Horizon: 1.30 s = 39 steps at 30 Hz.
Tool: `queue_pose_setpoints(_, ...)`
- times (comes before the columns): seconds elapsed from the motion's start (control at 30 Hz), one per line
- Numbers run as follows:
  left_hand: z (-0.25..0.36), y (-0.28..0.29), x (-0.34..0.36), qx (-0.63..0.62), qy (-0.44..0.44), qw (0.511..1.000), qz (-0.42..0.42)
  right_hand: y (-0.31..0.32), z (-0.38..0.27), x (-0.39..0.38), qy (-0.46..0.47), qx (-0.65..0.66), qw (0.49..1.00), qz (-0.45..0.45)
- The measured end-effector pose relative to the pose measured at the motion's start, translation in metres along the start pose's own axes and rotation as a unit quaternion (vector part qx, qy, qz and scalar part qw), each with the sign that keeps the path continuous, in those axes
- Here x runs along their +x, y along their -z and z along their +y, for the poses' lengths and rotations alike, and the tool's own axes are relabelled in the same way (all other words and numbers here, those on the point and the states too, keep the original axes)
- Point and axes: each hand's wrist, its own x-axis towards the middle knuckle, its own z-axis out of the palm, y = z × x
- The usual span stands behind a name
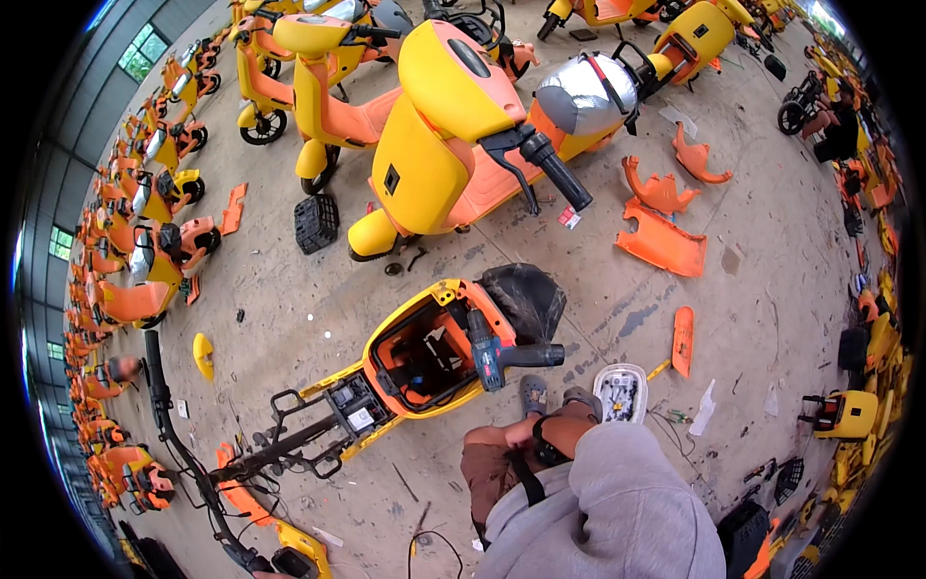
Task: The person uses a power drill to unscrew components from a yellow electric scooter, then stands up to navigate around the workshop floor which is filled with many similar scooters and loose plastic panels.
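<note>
In front of me stands a stripped scooter frame with an orange open storage box at its rear. Across the box's rim lies a blue and black cordless drill, with neither hand on it. My right hand is down between my bent knees, next to a dark band; its fingers are hidden. At the lower edge, by the end of the black handlebar, a sliver of skin shows, probably my left hand. Whether it grips the bar is hidden. A black seat tilts back beyond the box.
A white tub of small parts sits by my shoe. Beyond the frame stands a yellow and orange scooter. Orange panels and a black basket lie on the concrete. Rows of scooters line the left; another person is far right.
</note>
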Motion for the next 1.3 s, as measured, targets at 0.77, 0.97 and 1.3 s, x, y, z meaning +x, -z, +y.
queue_pose_setpoints(0.77, -0.025, -0.046, -0.002, -0.011, 0.165, 0.985, -0.04, 0.185, -0.122, -0.128, -0.452, -0.141, 0.798, 0.372)
queue_pose_setpoints(0.97, -0.025, -0.055, -0.002, -0.083, 0.192, 0.976, -0.062, 0.177, -0.098, -0.112, -0.485, -0.188, 0.746, 0.416)
queue_pose_setpoints(1.3, -0.01, -0.037, -0.002, -0.065, 0.195, 0.977, -0.057, 0.189, -0.098, -0.113, -0.469, -0.14, 0.767, 0.416)
